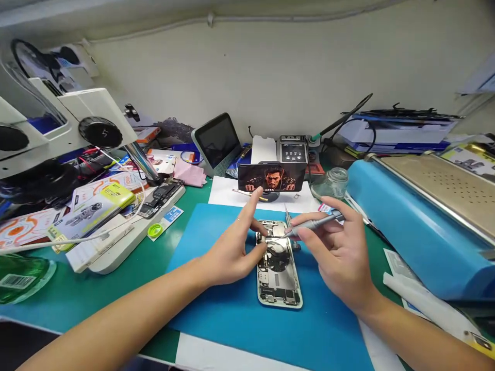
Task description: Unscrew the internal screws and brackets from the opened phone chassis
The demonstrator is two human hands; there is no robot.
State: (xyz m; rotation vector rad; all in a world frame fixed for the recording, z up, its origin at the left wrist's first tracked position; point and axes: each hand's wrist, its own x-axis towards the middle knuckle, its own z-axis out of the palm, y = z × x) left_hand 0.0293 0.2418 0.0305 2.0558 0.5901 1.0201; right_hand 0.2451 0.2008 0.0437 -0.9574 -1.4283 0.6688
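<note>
Head view, bench. All places given relative to the opened smartphone (279, 273).

- Nearest: the blue work mat (232, 319) lies under the smartphone, which sits back panel off and internals up, long axis running away from the viewer, about mid-mat.
- Left hand (232, 252): comes in from the smartphone's left. Thumb and a curled finger rest on its upper left edge, index finger lifted and straight. The fingers are loose and spread, not clenched; this is a steadying touch, not a full grasp.
- Right hand (336, 257): comes in from the smartphone's right. Fingers are closed pen-fashion on a grey precision screwdriver (315, 223), shaft nearly level, tip over the smartphone's upper interior, just beside the left fingertips. Whether the tip touches a part, I cannot tell.
- Judgement: the step in hand is fine tip work in the upper section of the chassis. Any further move of the tip calls for a square seating, light pressure, and the left hand keeping the chassis from sliding.
- Just behind the smartphone: a second phone (271, 176) propped landscape on white paper, screen lit.
- Behind and to the right: a small glass jar (334, 183), then a long blue machine (406, 221).
- Farther behind: a soldering station (293, 149) by the wall.
- Far left: a microscope (58, 118) above a litter of boxed parts.
</note>
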